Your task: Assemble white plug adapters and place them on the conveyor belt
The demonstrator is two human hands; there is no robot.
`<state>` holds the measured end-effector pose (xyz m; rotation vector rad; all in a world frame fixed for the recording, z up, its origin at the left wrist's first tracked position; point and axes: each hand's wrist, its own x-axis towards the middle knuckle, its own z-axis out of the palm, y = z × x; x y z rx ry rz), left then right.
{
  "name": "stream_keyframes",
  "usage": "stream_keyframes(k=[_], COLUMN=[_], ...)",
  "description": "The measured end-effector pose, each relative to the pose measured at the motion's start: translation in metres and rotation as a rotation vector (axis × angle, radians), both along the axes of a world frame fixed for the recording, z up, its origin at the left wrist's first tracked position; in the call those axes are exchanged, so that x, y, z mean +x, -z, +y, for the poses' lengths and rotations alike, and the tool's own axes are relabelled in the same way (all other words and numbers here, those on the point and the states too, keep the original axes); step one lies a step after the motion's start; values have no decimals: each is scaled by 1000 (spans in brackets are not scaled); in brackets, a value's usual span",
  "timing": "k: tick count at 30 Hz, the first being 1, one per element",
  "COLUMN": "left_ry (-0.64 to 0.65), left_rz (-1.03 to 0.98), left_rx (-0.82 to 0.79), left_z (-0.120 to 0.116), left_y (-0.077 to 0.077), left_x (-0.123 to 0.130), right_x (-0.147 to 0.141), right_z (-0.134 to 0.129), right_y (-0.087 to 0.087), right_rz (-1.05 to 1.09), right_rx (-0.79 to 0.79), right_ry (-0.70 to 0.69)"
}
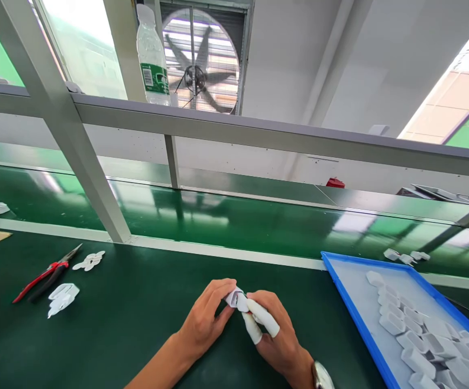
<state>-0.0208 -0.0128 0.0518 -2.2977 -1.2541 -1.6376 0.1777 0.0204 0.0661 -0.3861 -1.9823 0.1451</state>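
Observation:
Over the front middle of the dark green work surface [137,324], my left hand [206,316] pinches a small white plastic part [232,297] between thumb and fingertips. My right hand [277,337] meets it from the other side, its thumb and a finger wrapped in white covers and closed on the same part. Fingers hide much of the part, so its full shape does not show. To the right, a blue-rimmed tray [354,313] holds many white plastic pieces [415,340] like small shells.
Red-and-black pliers [50,273] lie at the left beside white flat pieces [89,261] and a white stack [62,298]. A metal post [84,156] rises behind them. Beyond runs a green conveyor belt [226,221] with white parts [407,256]. A bottle [152,59] stands on the rail.

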Motion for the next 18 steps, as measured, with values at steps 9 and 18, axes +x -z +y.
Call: stream_keyframes(k=[9, 18], left_ry=[30, 22], left_rz=[18, 47], left_rx=[0, -10], left_z=[-1, -3], left_y=[-4, -6], left_x=[1, 1], right_x=[2, 1], right_z=[0, 1], right_y=[2, -1], right_rz=[-28, -35], right_rx=[18, 30], right_ry=[20, 31])
